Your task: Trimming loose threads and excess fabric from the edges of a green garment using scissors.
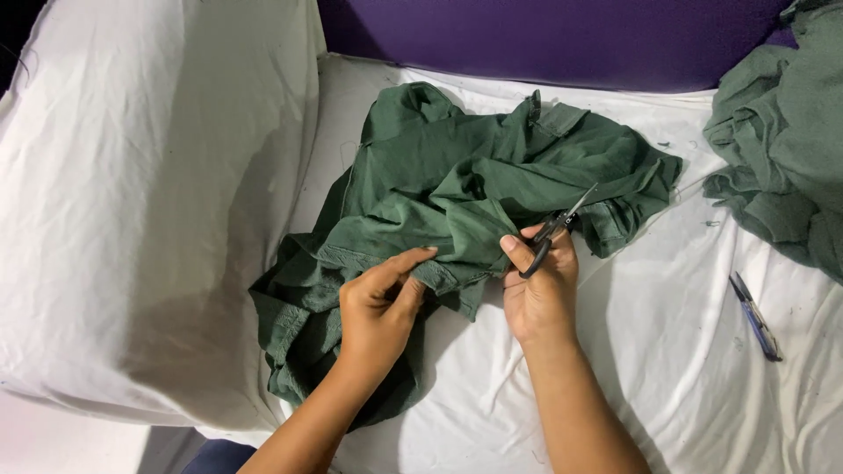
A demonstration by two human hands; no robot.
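Note:
A crumpled dark green garment (pixel 457 175) lies on a white sheet (pixel 667 307) in the middle of the view. My left hand (pixel 379 307) pinches a folded hem of the garment near its lower edge. Just to the right, my right hand (pixel 542 285) grips small black-handled scissors (pixel 553 230), their blades pointing up and right over the cloth. The two hands sit close together, a few fingers' width apart.
More green cloth (pixel 781 140) is piled at the right edge. A blue pen-like tool (pixel 755 316) lies on the sheet at right. A purple surface (pixel 544 35) runs along the back. White fabric (pixel 140 202) billows up on the left.

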